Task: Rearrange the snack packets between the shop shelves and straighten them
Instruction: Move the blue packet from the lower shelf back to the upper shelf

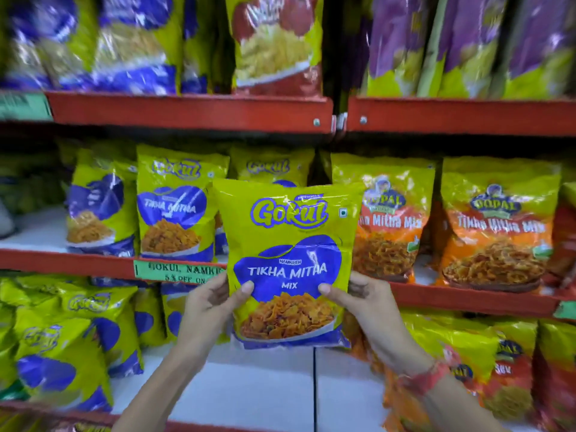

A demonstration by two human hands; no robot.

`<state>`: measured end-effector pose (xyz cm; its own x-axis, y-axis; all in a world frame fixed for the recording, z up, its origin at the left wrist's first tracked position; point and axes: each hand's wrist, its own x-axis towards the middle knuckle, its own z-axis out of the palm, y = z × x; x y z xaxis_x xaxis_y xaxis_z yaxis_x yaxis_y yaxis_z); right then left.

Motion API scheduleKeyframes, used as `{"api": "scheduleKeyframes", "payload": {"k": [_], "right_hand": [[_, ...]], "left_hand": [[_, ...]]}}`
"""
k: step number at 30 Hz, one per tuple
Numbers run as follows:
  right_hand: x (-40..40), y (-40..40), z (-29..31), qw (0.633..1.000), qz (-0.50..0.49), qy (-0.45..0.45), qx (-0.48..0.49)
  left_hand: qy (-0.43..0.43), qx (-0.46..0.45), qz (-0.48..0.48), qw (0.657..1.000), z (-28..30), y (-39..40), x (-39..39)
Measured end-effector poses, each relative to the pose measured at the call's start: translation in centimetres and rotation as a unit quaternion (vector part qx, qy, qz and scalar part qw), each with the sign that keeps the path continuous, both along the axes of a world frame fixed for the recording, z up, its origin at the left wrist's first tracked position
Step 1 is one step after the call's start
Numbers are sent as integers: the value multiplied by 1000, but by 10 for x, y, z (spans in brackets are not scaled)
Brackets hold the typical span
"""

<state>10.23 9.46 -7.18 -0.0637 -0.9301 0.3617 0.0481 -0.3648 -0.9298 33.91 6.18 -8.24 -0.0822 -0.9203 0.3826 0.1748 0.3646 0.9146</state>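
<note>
A yellow-green and blue Gokul Tikha Mitha Mix packet [288, 244] is held upright in front of the middle shelf [93, 263]. My left hand [215, 302] grips its lower left edge with the thumb on the front. My right hand [361, 299] grips the lower right edge the same way. Behind it, matching Gokul packets [174, 201] stand on the middle shelf, and one more is partly hidden by the held packet.
Orange Gopal Tikha Mitha Mix packets [495, 226] stand to the right on the middle shelf. Blue, red and purple packets fill the top shelf [193, 109]. Gokul packets [62, 341] lean on the lower shelf at left, with bare white shelf board [249, 388] below my hands.
</note>
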Motion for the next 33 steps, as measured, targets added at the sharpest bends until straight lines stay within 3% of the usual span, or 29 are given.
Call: {"api": "scheduleKeyframes", "payload": {"k": [9,16,21,25,28,33], "right_hand": [[15,-88,76,994,-8,5,-108],[23,-143,57,995,-29,3,-94],[25,-157,26,999,-10,-41,-21],[30,-160,45,997,9,-74,-25],[36,-159,74,995,-21,-70,-60],[37,-140,78,980,-53,-168,-91]], "left_hand": [[-21,-111,55,992,87,-83,9],[-13,-82,69,994,74,-136,11],[-26,-19,58,998,51,-141,3],[-10,16,27,999,64,-148,0],[72,-15,68,995,85,-154,-6],[202,-24,127,971,101,-140,-14]]}}
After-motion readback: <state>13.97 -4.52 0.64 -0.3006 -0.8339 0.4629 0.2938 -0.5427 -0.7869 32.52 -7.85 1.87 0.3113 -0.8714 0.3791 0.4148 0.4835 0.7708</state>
